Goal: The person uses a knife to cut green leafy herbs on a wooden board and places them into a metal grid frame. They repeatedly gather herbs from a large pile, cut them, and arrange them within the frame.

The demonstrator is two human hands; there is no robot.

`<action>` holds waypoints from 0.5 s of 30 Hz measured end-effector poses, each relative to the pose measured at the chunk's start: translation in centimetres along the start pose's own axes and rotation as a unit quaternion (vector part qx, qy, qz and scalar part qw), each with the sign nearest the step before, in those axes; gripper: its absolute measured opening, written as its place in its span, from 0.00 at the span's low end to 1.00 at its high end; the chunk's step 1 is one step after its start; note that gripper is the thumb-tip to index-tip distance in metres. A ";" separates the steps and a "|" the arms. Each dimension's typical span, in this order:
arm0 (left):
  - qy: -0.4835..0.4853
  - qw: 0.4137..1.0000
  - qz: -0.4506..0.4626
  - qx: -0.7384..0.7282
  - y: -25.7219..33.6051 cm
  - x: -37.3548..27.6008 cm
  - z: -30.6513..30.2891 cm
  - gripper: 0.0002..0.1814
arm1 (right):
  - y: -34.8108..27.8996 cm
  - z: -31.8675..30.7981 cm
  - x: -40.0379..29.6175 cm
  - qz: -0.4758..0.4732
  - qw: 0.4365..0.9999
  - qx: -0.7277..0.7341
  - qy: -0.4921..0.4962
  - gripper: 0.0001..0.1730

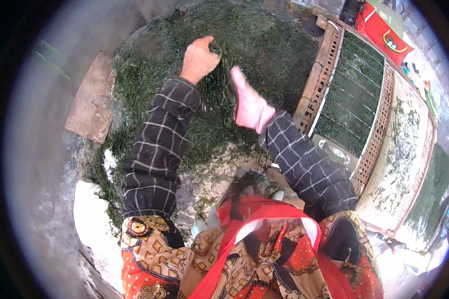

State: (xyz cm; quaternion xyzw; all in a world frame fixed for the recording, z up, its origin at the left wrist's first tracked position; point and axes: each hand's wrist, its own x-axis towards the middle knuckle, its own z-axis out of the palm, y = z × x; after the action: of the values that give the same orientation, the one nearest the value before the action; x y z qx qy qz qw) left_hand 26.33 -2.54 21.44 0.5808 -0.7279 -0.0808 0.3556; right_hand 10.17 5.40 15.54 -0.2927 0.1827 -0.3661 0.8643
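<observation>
My left hand (200, 60) is curled around a clump of dark green strands (217, 74), which hangs below its fingers. Just to its right is my right hand (250, 102), slightly blurred, with its thumb stretched out and nothing visible in it. The far side of its fingers is hidden. Both hands are over a broad heap of dark green, finely shredded plant material (284, 56); the picture does not settle which plant. Dark checked sleeve covers (155, 149) cover my forearms.
A flat brown board (91, 99) lies left of the heap. On the right stands a rectangular frame (320, 80) with perforated bars around a green-covered panel (353, 89). Beyond are a pale sheet (402, 145) with scattered strands and a red bag (381, 37). A white sack (93, 220) lies lower left.
</observation>
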 end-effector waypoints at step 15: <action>0.143 0.935 0.224 0.236 -3.2 -6.9 -6.6 0.17 | -2.4 0.9 2.7 0.063 0.931 -0.315 0.175 0.09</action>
State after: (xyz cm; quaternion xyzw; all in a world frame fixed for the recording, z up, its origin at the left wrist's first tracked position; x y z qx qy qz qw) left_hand 33.34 4.61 21.71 0.4754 -0.7788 0.2588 0.3170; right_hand 11.14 2.41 17.45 -0.4693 0.4553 -0.2796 0.7031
